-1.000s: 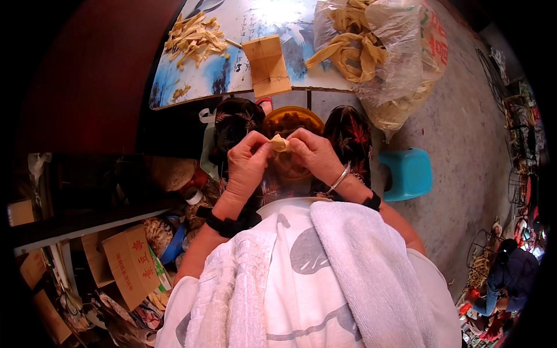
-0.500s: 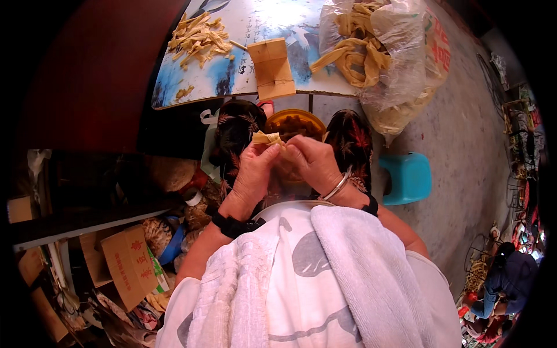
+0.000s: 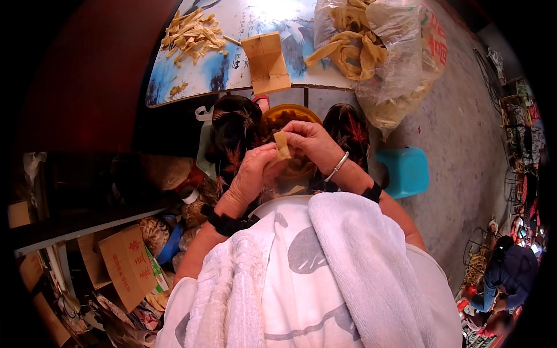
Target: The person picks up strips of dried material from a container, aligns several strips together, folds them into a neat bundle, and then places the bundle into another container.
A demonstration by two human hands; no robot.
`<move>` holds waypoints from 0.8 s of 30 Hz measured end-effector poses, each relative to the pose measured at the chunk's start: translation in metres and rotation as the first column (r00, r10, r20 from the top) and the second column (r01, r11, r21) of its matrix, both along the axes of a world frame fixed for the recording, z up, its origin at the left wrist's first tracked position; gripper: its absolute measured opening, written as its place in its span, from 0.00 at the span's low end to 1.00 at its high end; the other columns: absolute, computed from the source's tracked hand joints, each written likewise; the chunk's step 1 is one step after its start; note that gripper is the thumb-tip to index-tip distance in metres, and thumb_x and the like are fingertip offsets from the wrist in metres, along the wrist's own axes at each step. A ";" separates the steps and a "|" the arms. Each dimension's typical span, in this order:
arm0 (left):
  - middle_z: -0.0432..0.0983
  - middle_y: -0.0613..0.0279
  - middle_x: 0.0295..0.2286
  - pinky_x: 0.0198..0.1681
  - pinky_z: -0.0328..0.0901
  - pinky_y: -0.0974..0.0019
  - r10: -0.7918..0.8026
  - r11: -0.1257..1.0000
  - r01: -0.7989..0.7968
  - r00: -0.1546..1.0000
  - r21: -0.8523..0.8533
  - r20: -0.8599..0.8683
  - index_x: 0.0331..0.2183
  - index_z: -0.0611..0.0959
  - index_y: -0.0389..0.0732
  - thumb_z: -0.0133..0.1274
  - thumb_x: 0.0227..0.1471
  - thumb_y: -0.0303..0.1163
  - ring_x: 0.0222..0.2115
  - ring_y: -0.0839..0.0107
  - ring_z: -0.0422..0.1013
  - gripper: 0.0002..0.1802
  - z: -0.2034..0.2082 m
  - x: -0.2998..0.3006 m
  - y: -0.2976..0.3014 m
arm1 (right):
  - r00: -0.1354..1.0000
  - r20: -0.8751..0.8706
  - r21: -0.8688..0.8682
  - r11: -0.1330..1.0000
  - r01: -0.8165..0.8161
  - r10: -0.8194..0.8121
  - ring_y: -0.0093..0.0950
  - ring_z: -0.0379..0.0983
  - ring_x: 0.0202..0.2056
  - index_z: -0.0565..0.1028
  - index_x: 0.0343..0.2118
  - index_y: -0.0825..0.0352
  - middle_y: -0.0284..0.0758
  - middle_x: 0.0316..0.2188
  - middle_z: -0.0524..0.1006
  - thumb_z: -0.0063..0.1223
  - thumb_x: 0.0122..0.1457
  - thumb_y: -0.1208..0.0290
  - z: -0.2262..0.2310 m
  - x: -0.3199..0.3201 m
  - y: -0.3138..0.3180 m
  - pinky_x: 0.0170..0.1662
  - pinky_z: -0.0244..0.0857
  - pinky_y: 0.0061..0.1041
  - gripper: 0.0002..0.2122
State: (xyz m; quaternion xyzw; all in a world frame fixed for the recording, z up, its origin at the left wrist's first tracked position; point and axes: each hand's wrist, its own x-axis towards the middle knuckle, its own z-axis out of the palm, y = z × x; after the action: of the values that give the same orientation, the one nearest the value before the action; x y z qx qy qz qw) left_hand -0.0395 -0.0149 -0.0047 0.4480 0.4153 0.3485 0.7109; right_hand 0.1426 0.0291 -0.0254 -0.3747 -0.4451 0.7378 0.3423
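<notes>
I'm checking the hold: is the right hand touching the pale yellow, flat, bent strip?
Touching. The head view shows the right hand pinching the upper right edge of the pale yellow, flat, bent strip, with no gap visible.

Red txt (image 3: pixel 137 260) on carton (image 3: pixel 120 278) & bag (image 3: pixel 400 64), blk on tabletop (image 3: pixel 232 74).

A turquoise plastic stool (image 3: pixel 409 168) stood on the grey floor (image 3: pixel 458 133). An open cardboard box (image 3: pixel 126 268) sat tilted at lower left; a person (image 3: pixel 513 267) in dark blue was at lower right.
</notes>
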 end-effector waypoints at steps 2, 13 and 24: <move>0.65 0.73 0.22 0.24 0.51 0.79 -0.143 0.972 0.168 0.978 0.166 -0.152 0.43 0.77 0.34 0.42 0.59 0.33 0.21 0.85 0.55 0.15 0.008 0.002 0.002 | 0.998 -0.040 -0.025 0.999 -0.046 0.045 0.13 0.68 0.27 0.77 0.37 0.67 0.23 0.27 0.74 0.50 0.62 0.73 -0.002 0.001 -0.002 0.31 0.65 0.14 0.06; 0.65 0.75 0.24 0.21 0.52 0.82 0.110 0.992 -0.116 0.989 -0.056 -0.095 0.43 0.77 0.39 0.47 0.62 0.33 0.20 0.88 0.55 0.10 -0.005 0.005 -0.002 | 0.997 0.019 0.201 0.977 0.066 -0.071 0.18 0.70 0.36 0.77 0.40 0.67 0.26 0.31 0.75 0.54 0.61 0.67 -0.002 0.001 -0.004 0.42 0.66 0.18 0.09; 0.67 0.74 0.24 0.20 0.54 0.82 0.181 0.983 -0.168 0.952 0.072 -0.248 0.42 0.76 0.39 0.51 0.60 0.29 0.19 0.87 0.58 0.08 -0.013 0.006 -0.008 | 0.973 0.141 0.195 0.969 0.151 -0.180 0.21 0.73 0.30 0.75 0.40 0.68 0.31 0.31 0.77 0.55 0.60 0.67 -0.017 0.001 -0.002 0.35 0.68 0.20 0.10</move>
State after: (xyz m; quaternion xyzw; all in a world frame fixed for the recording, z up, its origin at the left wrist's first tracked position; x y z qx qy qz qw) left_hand -0.0339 -0.0226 -0.0174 0.4680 0.5321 0.3601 0.6068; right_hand 0.1431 0.0269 -0.0427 -0.4348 -0.5037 0.6305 0.3997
